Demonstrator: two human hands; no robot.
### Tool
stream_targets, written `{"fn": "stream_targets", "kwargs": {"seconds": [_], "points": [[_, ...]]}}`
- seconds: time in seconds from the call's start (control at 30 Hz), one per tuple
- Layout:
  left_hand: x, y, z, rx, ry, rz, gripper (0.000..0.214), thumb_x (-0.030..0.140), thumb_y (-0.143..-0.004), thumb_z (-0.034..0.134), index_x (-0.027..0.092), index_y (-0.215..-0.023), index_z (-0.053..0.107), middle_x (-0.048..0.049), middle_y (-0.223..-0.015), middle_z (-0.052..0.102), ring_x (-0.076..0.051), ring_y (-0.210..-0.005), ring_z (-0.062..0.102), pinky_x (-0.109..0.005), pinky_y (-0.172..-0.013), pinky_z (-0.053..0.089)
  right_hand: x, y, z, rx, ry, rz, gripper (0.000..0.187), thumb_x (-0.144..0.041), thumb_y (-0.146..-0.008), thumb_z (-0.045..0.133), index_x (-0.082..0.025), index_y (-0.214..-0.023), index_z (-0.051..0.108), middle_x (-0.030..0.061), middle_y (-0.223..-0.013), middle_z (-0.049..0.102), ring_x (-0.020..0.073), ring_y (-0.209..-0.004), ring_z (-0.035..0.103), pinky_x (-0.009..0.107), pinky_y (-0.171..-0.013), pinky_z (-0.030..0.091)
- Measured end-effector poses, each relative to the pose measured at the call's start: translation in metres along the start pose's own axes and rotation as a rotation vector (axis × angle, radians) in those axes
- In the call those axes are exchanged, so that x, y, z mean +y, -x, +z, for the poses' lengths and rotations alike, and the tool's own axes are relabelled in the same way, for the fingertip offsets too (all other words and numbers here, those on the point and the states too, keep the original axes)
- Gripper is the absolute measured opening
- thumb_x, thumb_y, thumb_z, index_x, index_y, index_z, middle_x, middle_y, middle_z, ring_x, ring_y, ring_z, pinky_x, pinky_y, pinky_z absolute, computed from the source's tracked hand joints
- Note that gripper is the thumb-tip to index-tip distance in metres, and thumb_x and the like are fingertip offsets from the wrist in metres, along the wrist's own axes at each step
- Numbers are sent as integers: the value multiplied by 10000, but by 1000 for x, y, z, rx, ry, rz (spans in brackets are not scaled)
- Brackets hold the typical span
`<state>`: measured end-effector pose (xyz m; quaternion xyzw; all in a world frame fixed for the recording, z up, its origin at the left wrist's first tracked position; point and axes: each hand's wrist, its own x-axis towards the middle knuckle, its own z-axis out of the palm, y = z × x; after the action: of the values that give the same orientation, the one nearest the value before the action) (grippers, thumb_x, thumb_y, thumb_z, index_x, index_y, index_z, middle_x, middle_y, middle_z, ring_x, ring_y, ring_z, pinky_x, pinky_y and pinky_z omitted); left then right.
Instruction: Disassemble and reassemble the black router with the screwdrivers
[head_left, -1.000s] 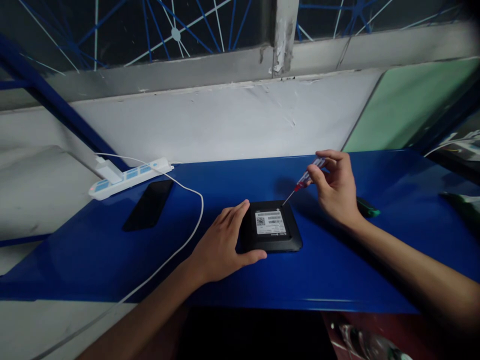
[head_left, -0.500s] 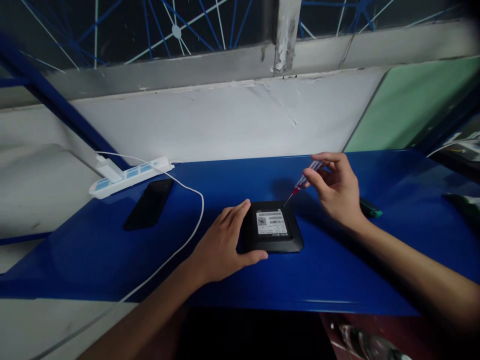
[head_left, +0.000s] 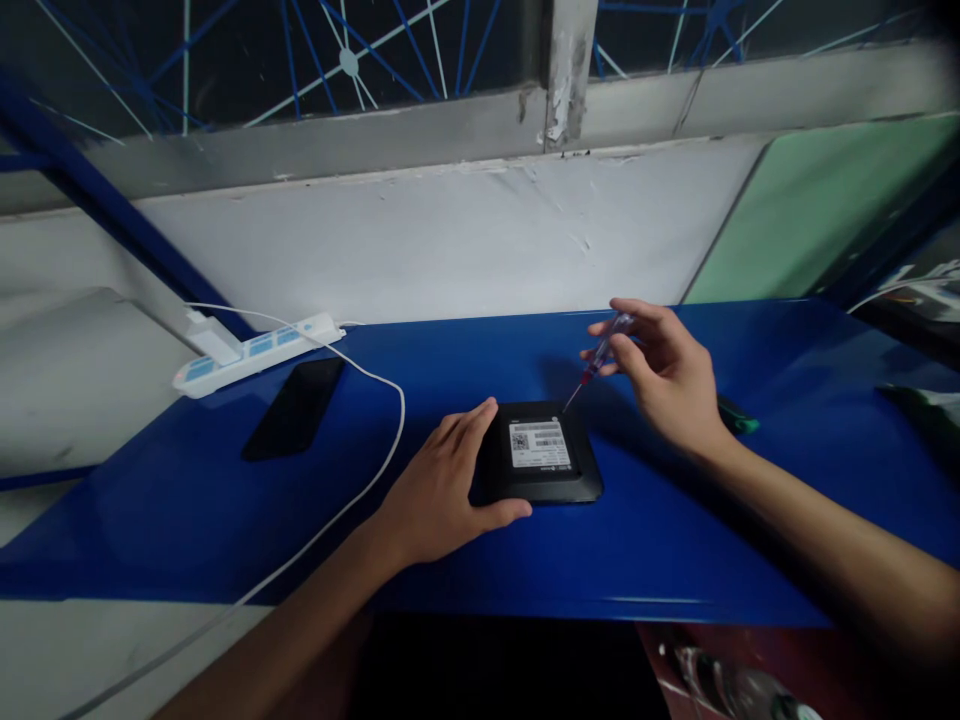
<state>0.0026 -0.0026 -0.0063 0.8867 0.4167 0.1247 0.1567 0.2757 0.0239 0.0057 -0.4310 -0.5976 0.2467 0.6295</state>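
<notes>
A flat black square device (head_left: 587, 486) with a white printed label lies on the blue table (head_left: 465, 585). My left hand (head_left: 442, 485) grips its left side, fingers along the far left corner and thumb at the near edge. In my right hand (head_left: 664, 375) is a small screwdriver (head_left: 601, 352) with a clear handle and a red collar. Thumb and fingers close around the handle, and the shaft slants down to the left. Its tip meets the device near the label's far right corner; the screw itself is too small to make out.
A black phone (head_left: 295, 410) lies at the left, beside a white power strip (head_left: 262, 354) with a plugged-in charger (head_left: 214, 338). From there a white cable (head_left: 402, 420) curves toward the front. A dark green object (head_left: 739, 415) sits behind my right wrist.
The fingers of my right hand have shifted around the screwdriver's handle, and the handle appears turned. Its tip stays at the same corner. My left hand keeps its hold on the device.
</notes>
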Motion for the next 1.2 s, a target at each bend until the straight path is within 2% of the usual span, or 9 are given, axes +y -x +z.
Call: {"fn": "stream_targets", "kwargs": {"seconds": [0.1,0.27,0.33,0.4,0.5,0.7,1.03,1.13,1.2], "points": [[1,0,0,-4,0,-4,1000,661,-853,630,228,-1582,100,-145,-1617,312,-361,-1466,308,-573,-1163,342,0,1,2,28,-21,-1,282,-384,-921,647,-302,-1177,563,31,-1032,687,178,-807,737,320,-621,630],[0,0,0,-18,-11,-14,1004,675,-853,624,215,-1580,105,-144,-1619,306,-338,-1473,295,-544,-1179,333,1,-4,0,101,26,-51,206,-340,-861,728,-286,-1007,593,-25,-772,566,147,-664,669,293,-552,612],[0,0,0,-21,-17,-21,1001,672,-859,619,210,-1580,102,-143,-1623,299,-332,-1476,289,-535,-1183,331,0,-5,-2,92,22,-37,212,-331,-872,715,-276,-1047,609,-8,-810,610,158,-721,694,295,-586,626],[0,0,0,-21,-17,-21,1003,666,-859,621,207,-1581,98,-144,-1625,296,-336,-1476,287,-539,-1181,331,-2,-4,-2,64,5,-9,240,-333,-907,669,-273,-1131,605,28,-938,678,178,-818,727,309,-633,641],[0,0,0,-15,-2,-7,1003,661,-852,630,223,-1582,99,-144,-1618,312,-355,-1468,303,-564,-1168,339,-2,-1,-1,27,-15,28,243,-351,-958,585,-291,-1193,582,51,-1095,690,188,-877,743,334,-680,653],[1,0,0,7,2,3,1000,655,-844,645,229,-1579,118,-148,-1607,333,-360,-1464,314,-566,-1159,352,3,0,0,45,14,-2,211,-404,-933,621,-295,-1109,581,18,-960,605,147,-735,701,288,-582,622],[1,0,0,8,6,15,1006,645,-847,645,237,-1586,99,-149,-1610,327,-368,-1460,319,-577,-1164,336,3,-3,-1,75,45,-27,197,-405,-900,674,-261,-977,564,-32,-768,550,114,-615,653,258,-552,610],[0,0,1,4,5,7,1004,660,-847,638,237,-1585,105,-141,-1611,327,-360,-1462,316,-565,-1161,348,0,-4,-1,93,16,-11,190,-373,-871,715,-262,-959,590,-23,-791,573,129,-648,683,259,-556,616],[0,0,1,6,7,3,998,657,-851,637,250,-1587,101,-135,-1611,331,-362,-1460,320,-569,-1155,355,-2,-4,-2,87,7,-3,214,-362,-868,719,-273,-1031,613,4,-881,626,157,-738,721,275,-584,633]]}}
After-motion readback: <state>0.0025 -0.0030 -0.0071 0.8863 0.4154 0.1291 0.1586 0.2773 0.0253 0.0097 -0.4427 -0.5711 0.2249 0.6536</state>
